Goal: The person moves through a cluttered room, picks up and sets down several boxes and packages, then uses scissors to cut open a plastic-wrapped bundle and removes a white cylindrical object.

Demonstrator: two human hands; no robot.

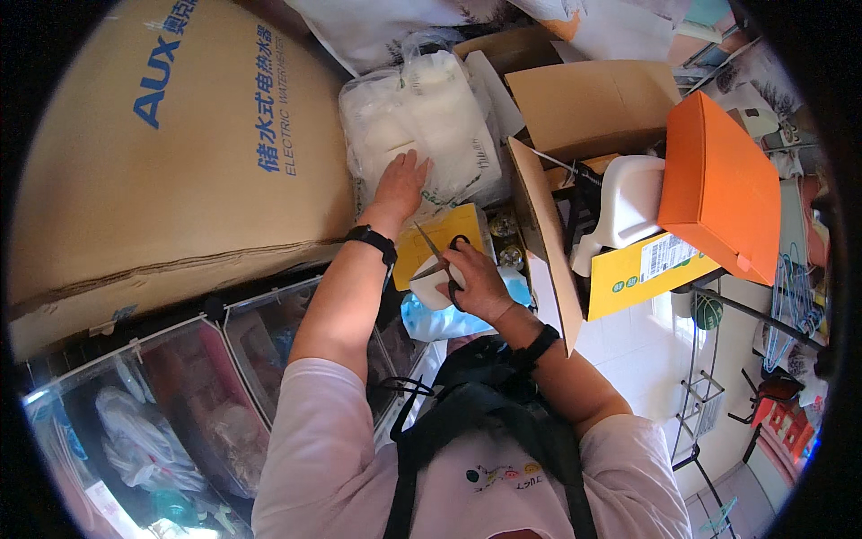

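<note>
My left hand rests with its fingers on a clear plastic bag of white packs. In my right hand are black-handled scissors, their blades spread apart and pointing up and to the left. Below the blades lies a yellow box. A white roundish item, whose kind I cannot tell, and a blue and white plastic pack are just under my right hand.
A large water heater carton fills the left, above clear-fronted storage drawers. At the right stands an open cardboard box with a white plastic piece, an orange box and a yellow labelled package.
</note>
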